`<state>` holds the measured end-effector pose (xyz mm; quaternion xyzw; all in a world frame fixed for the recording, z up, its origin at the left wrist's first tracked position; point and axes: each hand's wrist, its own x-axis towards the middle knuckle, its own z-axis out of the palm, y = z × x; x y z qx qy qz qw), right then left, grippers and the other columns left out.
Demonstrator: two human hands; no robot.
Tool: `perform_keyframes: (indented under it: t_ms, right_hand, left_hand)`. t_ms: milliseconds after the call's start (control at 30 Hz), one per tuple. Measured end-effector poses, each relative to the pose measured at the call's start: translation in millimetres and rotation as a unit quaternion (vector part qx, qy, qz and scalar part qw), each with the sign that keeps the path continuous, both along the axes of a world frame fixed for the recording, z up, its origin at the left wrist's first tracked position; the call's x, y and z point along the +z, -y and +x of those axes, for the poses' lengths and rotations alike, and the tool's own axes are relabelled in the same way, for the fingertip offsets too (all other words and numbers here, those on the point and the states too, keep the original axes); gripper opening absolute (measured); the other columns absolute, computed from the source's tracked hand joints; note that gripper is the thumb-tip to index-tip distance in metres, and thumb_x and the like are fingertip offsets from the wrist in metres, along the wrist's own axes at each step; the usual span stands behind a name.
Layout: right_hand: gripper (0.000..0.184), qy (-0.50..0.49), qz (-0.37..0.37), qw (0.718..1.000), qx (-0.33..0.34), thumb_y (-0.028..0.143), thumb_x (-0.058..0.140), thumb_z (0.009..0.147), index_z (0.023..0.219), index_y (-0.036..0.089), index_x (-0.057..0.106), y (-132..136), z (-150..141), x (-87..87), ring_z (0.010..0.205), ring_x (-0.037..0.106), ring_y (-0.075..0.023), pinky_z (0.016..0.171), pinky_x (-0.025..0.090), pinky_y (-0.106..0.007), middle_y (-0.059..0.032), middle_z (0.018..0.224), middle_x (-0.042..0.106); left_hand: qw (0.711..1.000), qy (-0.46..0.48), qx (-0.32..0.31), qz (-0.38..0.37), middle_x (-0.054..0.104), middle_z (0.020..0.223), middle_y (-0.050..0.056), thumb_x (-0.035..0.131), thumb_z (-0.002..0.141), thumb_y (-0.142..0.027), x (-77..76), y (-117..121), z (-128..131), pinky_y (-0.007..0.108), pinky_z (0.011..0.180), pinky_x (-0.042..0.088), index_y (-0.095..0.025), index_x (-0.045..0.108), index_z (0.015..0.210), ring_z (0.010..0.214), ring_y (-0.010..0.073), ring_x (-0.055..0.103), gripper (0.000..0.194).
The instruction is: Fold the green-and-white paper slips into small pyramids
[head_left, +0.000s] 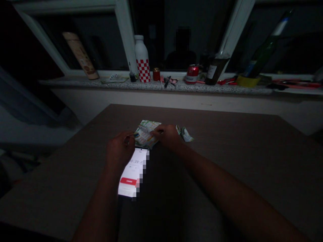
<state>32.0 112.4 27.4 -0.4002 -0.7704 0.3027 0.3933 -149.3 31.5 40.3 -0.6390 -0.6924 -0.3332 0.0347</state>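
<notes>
A printed sheet of paper (148,138), patterned like a street map in white, green and yellow, lies folded or creased on the dark table. At its left edge my left hand (120,146) is closed in a pinch on a small paper edge; whether that edge belongs to the same sheet is hard to make out. My right hand (168,135) pinches the paper from the right side. Just below the sheet, partly behind my left hand, a lit phone (130,181) shows a running timer and a red button. Small folded paper pieces (186,134) rest right of my right hand.
The brown table (227,144) reaches to the wall under a stone windowsill (101,84). On the sill stand a white bottle with red checks (143,62), a tan tumbler (80,55), a red can (192,74), a dark cup (215,71) and a green bottle (264,47).
</notes>
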Motion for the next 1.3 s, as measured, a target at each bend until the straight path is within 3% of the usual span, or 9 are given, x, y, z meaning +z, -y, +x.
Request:
perform_keyframes:
  t_ms: [100, 233, 400, 500, 633, 833, 933, 1067, 1300]
  right_hand:
    - [0.013, -0.135, -0.049, 0.989, -0.042, 0.028, 0.068, 0.076, 0.075, 0.016, 0.066, 6.4, 6.1, 4.6, 0.065, 0.063, -0.0138, 0.059, 0.047, -0.023, -0.0021, 0.074, 0.07]
    - [0.022, -0.282, -0.119, 0.948, -0.088, 0.038, 0.068, 0.075, 0.074, 0.018, 0.057, 24.3, 30.1, 9.9, 0.051, 0.058, -0.0118, 0.047, 0.045, -0.023, 0.0003, 0.066, 0.066]
    - [0.026, -0.387, -0.196, 0.891, -0.132, 0.036, 0.071, 0.072, 0.07, 0.02, 0.051, 60.4, 79.6, 0.5, 0.054, 0.058, -0.0118, 0.053, 0.049, -0.025, 0.0034, 0.062, 0.061]
    - [0.027, -0.402, -0.245, 0.87, -0.147, 0.033, 0.074, 0.071, 0.067, 0.019, 0.051, 84.6, 110.5, -14.0, 0.053, 0.058, -0.0126, 0.054, 0.048, -0.027, 0.0025, 0.062, 0.061]
    - [0.027, -0.387, -0.294, 0.859, -0.162, 0.033, 0.077, 0.07, 0.067, 0.018, 0.054, 111.0, 145.5, -32.8, 0.058, 0.058, -0.0144, 0.056, 0.046, -0.028, 0.0007, 0.064, 0.062]
    - [0.025, -0.29, -0.272, 0.909, -0.126, 0.039, 0.068, 0.081, 0.07, 0.018, 0.059, 123.5, 172.6, -44.1, 0.065, 0.056, -0.0149, 0.059, 0.043, -0.026, -0.0009, 0.071, 0.061]
    - [0.024, -0.276, -0.223, 0.933, -0.067, 0.039, 0.056, 0.089, 0.077, 0.02, 0.063, 120.8, 176.0, -43.0, 0.085, 0.06, -0.0196, 0.073, 0.046, -0.03, -0.0046, 0.089, 0.065]
    - [0.014, -0.175, -0.135, 0.975, -0.033, 0.026, 0.055, 0.091, 0.084, 0.023, 0.066, 121.2, 177.3, -40.3, 0.093, 0.061, -0.0185, 0.081, 0.047, -0.029, -0.0041, 0.099, 0.064]
    - [0.016, -0.059, -0.06, 0.996, -0.013, 0.014, 0.058, 0.087, 0.097, 0.025, 0.064, 123.6, 173.6, -38.7, 0.103, 0.061, -0.0179, 0.088, 0.049, -0.029, -0.0054, 0.11, 0.061]
  left_hand:
    - [0.999, 0.016, 0.003, 0.037, 0.07, 0.106, 0.009, 0.049, 0.086, -0.029, 1.2, 0.8, 1.4, 0.03, 0.072, 0.055, -0.017, 0.065, 0.107, 0.082, 0.0199, 0.069, 0.029]
    - [0.995, 0.002, -0.012, 0.099, 0.068, 0.102, 0.008, 0.05, 0.086, -0.025, 7.4, 4.7, 13.8, 0.032, 0.072, 0.056, -0.017, 0.063, 0.105, 0.08, 0.0191, 0.067, 0.025]
    - [0.978, -0.044, -0.156, 0.134, 0.064, 0.105, 0.008, 0.05, 0.087, -0.022, 6.5, 19.5, 62.5, 0.037, 0.087, 0.052, -0.018, 0.059, 0.106, 0.099, 0.022, 0.062, 0.021]
    - [0.956, -0.086, -0.277, 0.053, 0.061, 0.113, 0.011, 0.05, 0.088, -0.019, -2.1, 31.0, 102.5, 0.037, 0.088, 0.051, -0.017, 0.058, 0.109, 0.104, 0.023, 0.058, 0.023]
    - [0.911, -0.161, -0.369, -0.089, 0.061, 0.11, 0.01, 0.05, 0.087, -0.016, -17.8, 37.7, 140.1, 0.037, 0.084, 0.051, -0.015, 0.06, 0.106, 0.098, 0.024, 0.057, 0.022]
    - [0.875, -0.211, -0.404, -0.162, 0.059, 0.109, 0.011, 0.052, 0.086, -0.021, -32.9, 32.4, 149.3, 0.042, 0.086, 0.048, -0.015, 0.062, 0.099, 0.101, 0.0267, 0.055, 0.017]
    - [0.872, -0.187, -0.423, -0.16, 0.058, 0.114, 0.01, 0.052, 0.088, -0.02, -36.0, 32.3, 147.0, 0.041, 0.091, 0.045, -0.016, 0.06, 0.104, 0.105, 0.0254, 0.053, 0.019]
    - [0.876, -0.141, -0.436, -0.154, 0.056, 0.117, 0.009, 0.052, 0.087, -0.018, -40.7, 33.8, 146.3, 0.041, 0.094, 0.043, -0.018, 0.06, 0.106, 0.108, 0.0246, 0.051, 0.02]
    - [0.859, -0.1, -0.473, -0.166, 0.057, 0.118, 0.008, 0.056, 0.085, -0.019, -45.0, 37.8, 149.7, 0.042, 0.095, 0.042, -0.02, 0.057, 0.115, 0.11, 0.0258, 0.049, 0.03]
